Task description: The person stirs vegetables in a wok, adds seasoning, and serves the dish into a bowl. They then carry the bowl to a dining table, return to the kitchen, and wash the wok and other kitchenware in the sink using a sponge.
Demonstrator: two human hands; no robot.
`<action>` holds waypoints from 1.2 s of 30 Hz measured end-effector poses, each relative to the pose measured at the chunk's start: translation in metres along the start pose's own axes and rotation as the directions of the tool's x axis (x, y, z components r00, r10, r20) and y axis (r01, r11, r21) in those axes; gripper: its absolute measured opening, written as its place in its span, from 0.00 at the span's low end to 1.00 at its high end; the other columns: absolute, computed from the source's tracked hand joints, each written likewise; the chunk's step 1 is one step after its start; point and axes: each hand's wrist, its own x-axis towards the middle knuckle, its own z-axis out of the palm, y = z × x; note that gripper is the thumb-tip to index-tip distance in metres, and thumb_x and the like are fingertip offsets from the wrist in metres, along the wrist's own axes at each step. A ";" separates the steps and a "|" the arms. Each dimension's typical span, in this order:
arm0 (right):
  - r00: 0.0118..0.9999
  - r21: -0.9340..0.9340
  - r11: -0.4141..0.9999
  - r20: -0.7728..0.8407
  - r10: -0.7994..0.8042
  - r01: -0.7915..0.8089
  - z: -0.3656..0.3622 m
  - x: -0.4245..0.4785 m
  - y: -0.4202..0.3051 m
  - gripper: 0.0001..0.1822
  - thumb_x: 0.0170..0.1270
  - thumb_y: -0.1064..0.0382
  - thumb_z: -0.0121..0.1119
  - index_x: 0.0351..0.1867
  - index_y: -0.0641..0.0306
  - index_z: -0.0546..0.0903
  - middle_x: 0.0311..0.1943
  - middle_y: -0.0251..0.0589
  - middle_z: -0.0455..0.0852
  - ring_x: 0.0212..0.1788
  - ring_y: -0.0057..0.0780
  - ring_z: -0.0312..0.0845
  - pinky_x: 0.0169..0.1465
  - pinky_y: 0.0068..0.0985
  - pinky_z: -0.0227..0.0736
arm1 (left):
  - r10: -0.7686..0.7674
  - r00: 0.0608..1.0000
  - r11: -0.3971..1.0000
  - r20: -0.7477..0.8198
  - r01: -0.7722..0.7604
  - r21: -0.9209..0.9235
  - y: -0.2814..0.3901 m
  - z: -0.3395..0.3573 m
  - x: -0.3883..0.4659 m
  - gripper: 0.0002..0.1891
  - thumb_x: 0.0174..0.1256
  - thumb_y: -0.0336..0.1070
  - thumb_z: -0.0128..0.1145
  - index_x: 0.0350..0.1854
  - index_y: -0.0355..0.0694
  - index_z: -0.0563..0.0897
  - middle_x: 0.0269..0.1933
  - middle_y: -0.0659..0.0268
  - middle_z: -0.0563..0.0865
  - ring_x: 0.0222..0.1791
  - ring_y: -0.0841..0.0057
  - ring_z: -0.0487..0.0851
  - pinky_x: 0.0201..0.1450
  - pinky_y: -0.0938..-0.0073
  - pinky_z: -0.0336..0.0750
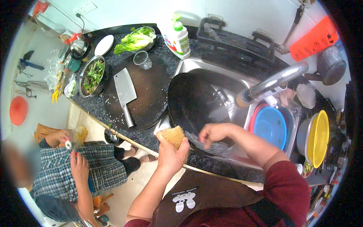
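My left hand (171,157) grips a tan scrubbing pad (173,136), perhaps loofah, just off the near left rim of a black wok (190,105). The wok leans in the stainless steel sink (195,63), its dark inside facing up. Over the wok's near side is my right hand (212,134), fingers curled and blurred; whether it holds anything cannot be made out. Pale streaks, apparently water, show on the wok under that hand. The faucet (272,82) reaches over the sink from the right.
Left of the sink, a cleaver (125,90) and a plastic cup (141,59) rest on a round chopping board (153,93). Bowls of greens (93,75) and lettuce (136,41) stand behind. Blue (269,127) and yellow (319,139) baskets are rightward. Another person (85,167) sits at left.
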 end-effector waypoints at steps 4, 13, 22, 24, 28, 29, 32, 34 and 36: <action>0.846 -0.417 0.752 -0.403 0.350 -0.510 -0.047 0.001 0.091 0.19 0.44 0.57 0.74 0.39 0.60 0.86 0.40 0.46 0.87 0.46 0.40 0.82 0.49 0.38 0.75 | 0.000 1.000 1.000 -0.009 0.000 -0.005 0.012 0.003 0.004 0.29 0.61 0.39 0.62 0.53 0.32 0.56 0.40 0.49 0.84 0.39 0.59 0.85 0.45 0.64 0.77; 0.853 -0.240 0.956 -0.450 -0.264 0.169 0.021 0.051 0.015 0.07 0.54 0.59 0.64 0.29 0.59 0.85 0.35 0.47 0.85 0.40 0.46 0.81 0.45 0.38 0.75 | 0.012 1.000 1.000 -0.020 -0.012 -0.009 -0.007 -0.004 -0.020 0.24 0.61 0.36 0.62 0.51 0.30 0.64 0.38 0.54 0.85 0.37 0.68 0.85 0.43 0.68 0.78; 0.374 -0.089 0.948 -0.927 0.033 -0.304 -0.065 0.059 0.121 0.12 0.51 0.57 0.64 0.31 0.63 0.84 0.34 0.49 0.86 0.40 0.44 0.83 0.45 0.39 0.77 | -0.033 0.999 0.972 0.003 0.033 -0.232 0.003 0.014 -0.001 0.15 0.63 0.30 0.61 0.49 0.35 0.71 0.39 0.65 0.81 0.35 0.78 0.81 0.37 0.76 0.77; 0.420 -0.153 0.979 -0.904 -0.083 -0.136 -0.047 0.089 0.069 0.09 0.49 0.61 0.66 0.29 0.62 0.84 0.32 0.48 0.85 0.39 0.44 0.83 0.44 0.37 0.76 | -0.093 0.996 0.974 0.018 0.095 -0.204 0.011 0.013 0.002 0.17 0.63 0.29 0.61 0.50 0.35 0.70 0.39 0.65 0.80 0.35 0.78 0.80 0.37 0.76 0.77; 0.961 -0.261 0.961 -0.226 -0.156 0.095 0.005 0.015 0.007 0.09 0.51 0.59 0.66 0.29 0.60 0.84 0.30 0.44 0.86 0.36 0.42 0.82 0.42 0.36 0.76 | -0.096 0.995 0.975 -0.004 0.093 -0.201 -0.010 0.006 -0.002 0.21 0.62 0.28 0.62 0.52 0.37 0.66 0.40 0.64 0.80 0.36 0.77 0.80 0.38 0.76 0.77; 0.998 -0.348 0.937 -0.061 -0.008 -0.014 0.006 -0.007 0.013 0.10 0.50 0.60 0.69 0.30 0.62 0.84 0.29 0.43 0.85 0.37 0.37 0.82 0.42 0.35 0.76 | -0.096 0.995 0.974 -0.008 0.092 -0.205 -0.010 0.006 -0.003 0.21 0.62 0.28 0.62 0.53 0.38 0.65 0.40 0.64 0.80 0.36 0.77 0.80 0.38 0.76 0.77; 0.891 -0.427 0.853 -0.444 0.090 -0.299 -0.027 0.004 0.182 0.14 0.59 0.50 0.62 0.38 0.56 0.85 0.36 0.50 0.86 0.42 0.43 0.82 0.49 0.39 0.75 | -0.040 0.997 0.976 -0.071 0.023 -0.218 0.005 0.013 -0.001 0.20 0.61 0.28 0.62 0.51 0.37 0.67 0.40 0.63 0.80 0.36 0.77 0.80 0.37 0.76 0.77; 0.556 -0.033 0.892 -0.792 0.251 -0.450 -0.056 0.015 0.177 0.12 0.55 0.55 0.64 0.36 0.59 0.85 0.38 0.49 0.87 0.46 0.44 0.82 0.50 0.38 0.76 | -0.038 0.996 0.979 -0.079 0.021 -0.202 0.006 0.014 0.001 0.20 0.61 0.28 0.62 0.51 0.37 0.68 0.40 0.63 0.80 0.36 0.77 0.80 0.37 0.75 0.77; 0.385 -0.135 0.858 -0.920 0.077 -0.495 -0.072 0.051 0.128 0.09 0.49 0.62 0.67 0.32 0.62 0.85 0.39 0.48 0.87 0.46 0.43 0.82 0.47 0.36 0.76 | -0.032 0.997 0.984 -0.070 0.019 -0.178 0.010 0.016 0.004 0.20 0.60 0.29 0.63 0.50 0.37 0.68 0.40 0.63 0.79 0.35 0.77 0.80 0.36 0.75 0.77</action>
